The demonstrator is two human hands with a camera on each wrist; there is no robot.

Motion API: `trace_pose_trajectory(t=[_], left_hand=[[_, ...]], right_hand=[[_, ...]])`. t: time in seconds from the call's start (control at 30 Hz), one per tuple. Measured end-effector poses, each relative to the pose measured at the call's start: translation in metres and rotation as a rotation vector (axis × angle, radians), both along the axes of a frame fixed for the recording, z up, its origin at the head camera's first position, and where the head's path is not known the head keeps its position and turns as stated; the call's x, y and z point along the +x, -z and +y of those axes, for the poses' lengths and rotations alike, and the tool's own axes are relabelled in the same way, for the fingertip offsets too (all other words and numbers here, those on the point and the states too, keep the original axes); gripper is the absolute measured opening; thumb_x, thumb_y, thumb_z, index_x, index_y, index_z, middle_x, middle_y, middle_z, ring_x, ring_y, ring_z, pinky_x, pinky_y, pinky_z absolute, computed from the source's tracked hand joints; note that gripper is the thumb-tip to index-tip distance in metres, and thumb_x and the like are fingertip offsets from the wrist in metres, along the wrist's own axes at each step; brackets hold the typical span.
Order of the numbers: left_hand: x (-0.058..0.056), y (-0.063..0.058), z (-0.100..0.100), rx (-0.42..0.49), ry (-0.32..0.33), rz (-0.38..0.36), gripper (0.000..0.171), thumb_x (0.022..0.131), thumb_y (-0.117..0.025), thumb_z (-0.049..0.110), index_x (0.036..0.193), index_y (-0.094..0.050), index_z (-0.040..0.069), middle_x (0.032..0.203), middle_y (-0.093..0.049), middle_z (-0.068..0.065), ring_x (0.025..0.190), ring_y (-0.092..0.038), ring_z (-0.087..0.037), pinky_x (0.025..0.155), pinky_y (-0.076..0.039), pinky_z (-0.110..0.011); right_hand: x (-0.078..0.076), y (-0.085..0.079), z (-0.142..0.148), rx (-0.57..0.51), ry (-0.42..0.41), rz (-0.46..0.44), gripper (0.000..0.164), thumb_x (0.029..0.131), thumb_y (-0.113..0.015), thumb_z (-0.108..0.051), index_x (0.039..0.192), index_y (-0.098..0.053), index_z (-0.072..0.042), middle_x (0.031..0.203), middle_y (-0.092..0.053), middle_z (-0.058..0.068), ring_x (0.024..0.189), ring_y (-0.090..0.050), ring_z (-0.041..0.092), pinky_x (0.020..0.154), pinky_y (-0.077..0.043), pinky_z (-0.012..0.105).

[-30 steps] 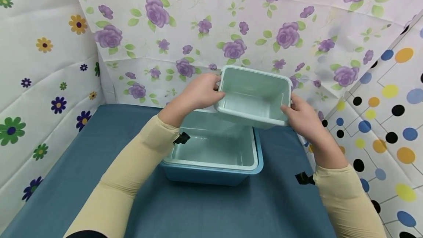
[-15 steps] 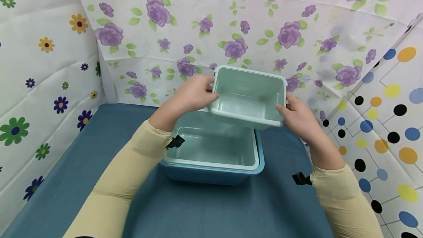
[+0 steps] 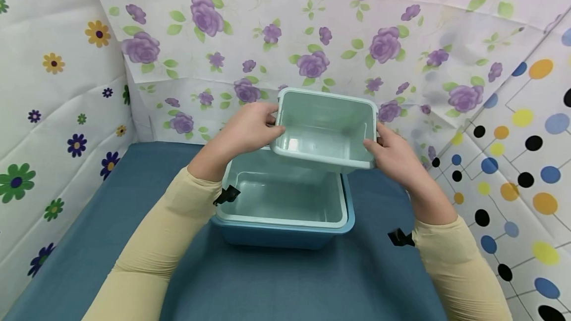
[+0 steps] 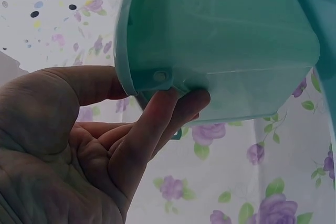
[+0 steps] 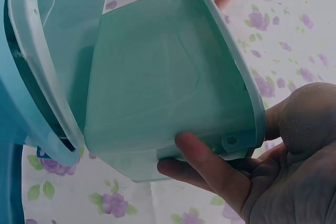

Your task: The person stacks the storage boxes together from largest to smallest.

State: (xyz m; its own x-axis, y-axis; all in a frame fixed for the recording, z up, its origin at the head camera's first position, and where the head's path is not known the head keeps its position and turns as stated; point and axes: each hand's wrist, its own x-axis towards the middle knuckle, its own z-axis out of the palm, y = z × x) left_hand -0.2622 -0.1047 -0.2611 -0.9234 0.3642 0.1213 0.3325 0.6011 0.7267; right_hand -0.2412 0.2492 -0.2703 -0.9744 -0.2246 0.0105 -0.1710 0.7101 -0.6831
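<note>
A small pale green plastic bin (image 3: 327,125) is held up in the air, tilted so its inside faces me. My left hand (image 3: 247,130) grips its left end, thumb over the rim and fingers underneath, as the left wrist view shows. At the opposite end my right hand (image 3: 394,155) pinches the rim the same way, with fingertips (image 5: 197,150) against the outer wall. Below and partly behind it stands a larger pale green bin (image 3: 285,197), nested in a blue bin (image 3: 276,238) on the table. The small bin overlaps their back right part in the head view.
Blue cloth (image 3: 267,281) covers the table under the bins. A floral sheet (image 3: 250,28) hangs behind, a daisy-print sheet (image 3: 53,113) on the left and a dotted sheet (image 3: 504,162) on the right.
Both hands have carried the small bin a little to the left over the nested bins, its tilt much the same. The nested bins have stayed in place.
</note>
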Motion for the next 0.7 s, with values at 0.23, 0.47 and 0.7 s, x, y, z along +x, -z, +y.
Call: trace_pose_trajectory(t=[0.23, 0.47, 0.7], left_hand=[[0.003, 0.000, -0.009, -0.014, 0.001, 0.015, 0.037, 0.109, -0.071, 0.021, 0.144, -0.069, 0.010, 0.122, -0.082, -0.010, 0.095, -0.078, -0.019, 0.078, -0.059, -0.040], [0.009, -0.003, -0.014, -0.046, -0.001, 0.027, 0.039, 0.109, -0.071, 0.022, 0.146, -0.069, 0.011, 0.117, -0.082, -0.011, 0.092, -0.075, -0.022, 0.079, -0.054, -0.040], [0.017, -0.003, -0.020, -0.030, -0.016, -0.001, 0.045, 0.109, -0.071, 0.023, 0.151, -0.066, 0.009, 0.133, -0.078, -0.014, 0.118, -0.077, -0.026, 0.090, -0.061, -0.045]], right_hand=[[0.002, -0.002, -0.004, -0.025, -0.041, -0.014, 0.069, 0.121, -0.050, -0.029, 0.181, -0.018, -0.022, 0.158, -0.058, 0.027, 0.128, -0.069, 0.044, 0.090, -0.060, 0.056], [0.005, -0.005, -0.009, -0.003, -0.058, -0.006, 0.068, 0.121, -0.050, -0.030, 0.181, -0.018, -0.023, 0.158, -0.059, 0.026, 0.126, -0.070, 0.042, 0.089, -0.058, 0.053], [0.010, -0.004, -0.014, 0.023, -0.058, -0.001, 0.067, 0.121, -0.051, -0.033, 0.180, -0.021, -0.024, 0.157, -0.061, 0.024, 0.127, -0.070, 0.041, 0.090, -0.057, 0.053]])
